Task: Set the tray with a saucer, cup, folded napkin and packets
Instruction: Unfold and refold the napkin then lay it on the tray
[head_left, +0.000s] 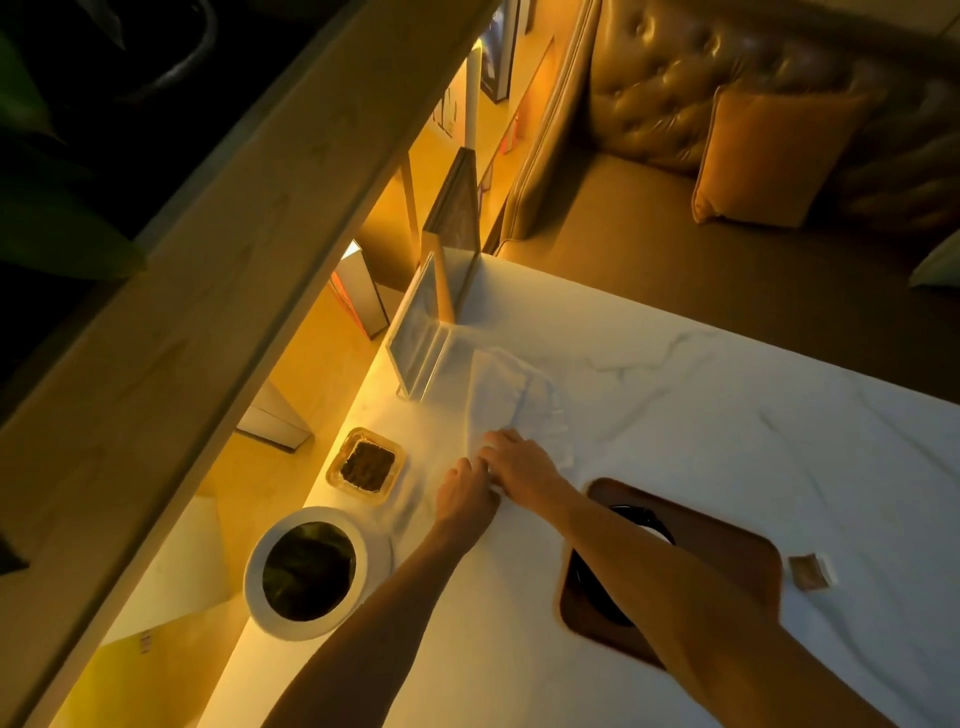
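A white cloth napkin (511, 400) lies partly folded on the white marble table (727, 415). My left hand (464, 494) and my right hand (522, 465) meet at its near edge, fingers pinching the cloth. A dark brown wooden tray (727, 540) sits to the right, under my right forearm. A black saucer (597, 587) lies in it, mostly hidden by the arm. A small brown packet (810, 571) rests on the table just right of the tray.
A glass dish with dark contents (366, 465) and a white round pot with dark leaves (306, 571) stand along the table's left edge. An acrylic stand (421, 332) sits at the far left corner. A wooden beam crosses the upper left. A leather sofa with a cushion (769, 156) lies beyond.
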